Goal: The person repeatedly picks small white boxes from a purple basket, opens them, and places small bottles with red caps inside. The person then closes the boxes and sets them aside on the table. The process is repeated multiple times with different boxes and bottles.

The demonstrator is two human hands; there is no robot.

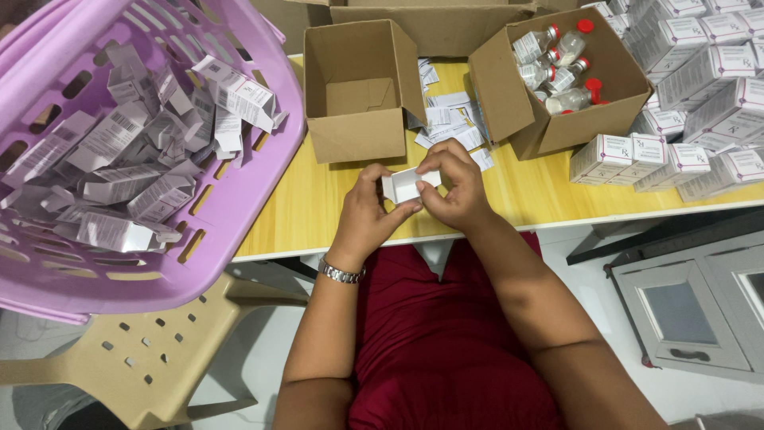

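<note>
A small white carton is held between both hands above the near edge of the yellow table. My left hand grips its left end; a silver watch sits on that wrist. My right hand pinches its right end with the fingers curled over the top. The carton's end flap faces me and looks open.
A purple laundry basket full of flattened cartons rests on a beige plastic chair at left. Behind the hands stand an empty cardboard box and a box of red-capped vials. Folded paper leaflets lie between them. Packed white cartons stack at right.
</note>
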